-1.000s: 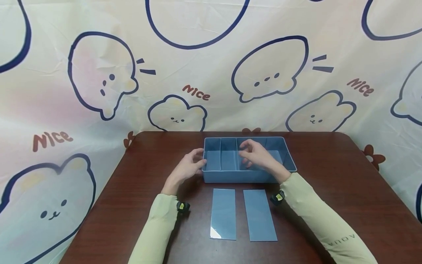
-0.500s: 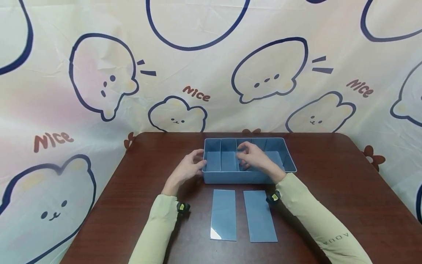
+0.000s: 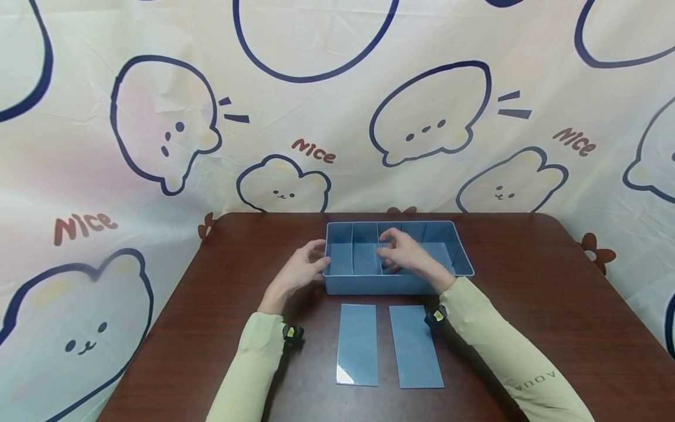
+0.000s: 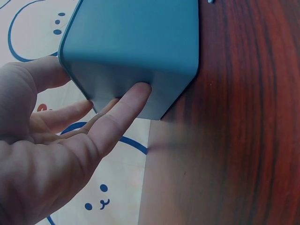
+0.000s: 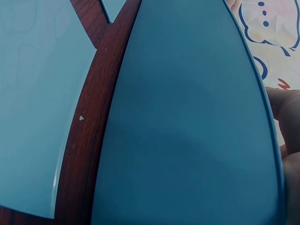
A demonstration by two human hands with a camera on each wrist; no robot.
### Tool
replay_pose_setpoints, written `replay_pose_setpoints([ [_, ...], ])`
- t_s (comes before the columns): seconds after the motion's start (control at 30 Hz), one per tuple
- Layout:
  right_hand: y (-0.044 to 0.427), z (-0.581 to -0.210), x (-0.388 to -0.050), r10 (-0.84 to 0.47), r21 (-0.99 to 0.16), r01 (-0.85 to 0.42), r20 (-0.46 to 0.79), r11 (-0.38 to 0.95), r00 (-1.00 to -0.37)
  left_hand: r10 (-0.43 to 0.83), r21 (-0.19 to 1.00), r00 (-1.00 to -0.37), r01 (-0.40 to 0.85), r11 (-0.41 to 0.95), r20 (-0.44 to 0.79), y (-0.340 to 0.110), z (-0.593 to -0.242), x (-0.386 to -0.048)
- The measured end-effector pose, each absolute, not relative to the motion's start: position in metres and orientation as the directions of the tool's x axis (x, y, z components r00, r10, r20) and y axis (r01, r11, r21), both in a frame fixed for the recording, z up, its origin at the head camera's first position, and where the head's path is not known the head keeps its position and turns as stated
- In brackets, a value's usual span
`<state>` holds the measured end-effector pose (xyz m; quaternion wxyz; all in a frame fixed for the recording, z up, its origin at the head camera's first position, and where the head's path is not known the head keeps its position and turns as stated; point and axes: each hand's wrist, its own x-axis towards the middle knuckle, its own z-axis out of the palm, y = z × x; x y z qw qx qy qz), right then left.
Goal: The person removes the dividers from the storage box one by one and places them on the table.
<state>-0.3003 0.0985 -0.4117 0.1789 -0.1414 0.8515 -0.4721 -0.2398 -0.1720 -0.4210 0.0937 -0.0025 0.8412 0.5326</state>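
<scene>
A blue divided box (image 3: pixel 385 285) stands near the far side of the table in the head view. Upright dividers (image 3: pixel 352 249) split its left part into compartments. My left hand (image 3: pixel 297 269) touches the box's left end; in the left wrist view, the fingers (image 4: pixel 122 112) lie against the end wall (image 4: pixel 126 79). Above the middle of the box is my right hand (image 3: pixel 408 255), fingers bent and apart, fingertips at the second divider (image 3: pixel 378 231); whether they touch it I cannot tell. In the right wrist view, the box's front wall (image 5: pixel 187 117) hides most of that hand.
Two flat blue rectangular panels, one on the left (image 3: pixel 357 346) and one on the right (image 3: pixel 416 349), lie side by side before the box. They rest on a dark brown wooden table (image 3: pixel 211 305). A cartoon-printed cloth (image 3: pixel 337 117) hangs behind and at the sides.
My right hand has moved slightly left inside the box, to the second divider. My left hand stays at the box's end, and the box and panels have not moved.
</scene>
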Motion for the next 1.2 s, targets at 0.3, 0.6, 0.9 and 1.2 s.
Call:
replay_pose_setpoints([
  [0.3, 0.0974, -0.4126, -0.2997, -0.413, -0.851, -0.1, -0.144, 0.515, -0.899, 0.091, 0.894, -0.982, -0.112, 0.434, -0.167, -0.1714, -0.4195, -0.2401],
  [0.6, 0.0945, -0.4121, -0.2997, -0.408, -0.844, -0.1, -0.148, 0.527, -0.901, 0.091, 0.898, -0.982, -0.11, 0.425, -0.163, -0.1712, -0.4208, -0.2398],
  [0.9, 0.0924, -0.4097, -0.2965, -0.377, -0.845, -0.065, -0.166, 0.531, -0.911, 0.086, 0.892, -0.984, -0.103, 0.441, -0.156, -0.1703, -0.421, -0.2392],
  [1.2, 0.0906, -0.408, -0.2968, -0.36, -0.84, -0.057, -0.169, 0.539, -0.918, 0.086, 0.887, -0.983, -0.109, 0.449, -0.165, -0.1702, -0.4195, -0.2383],
])
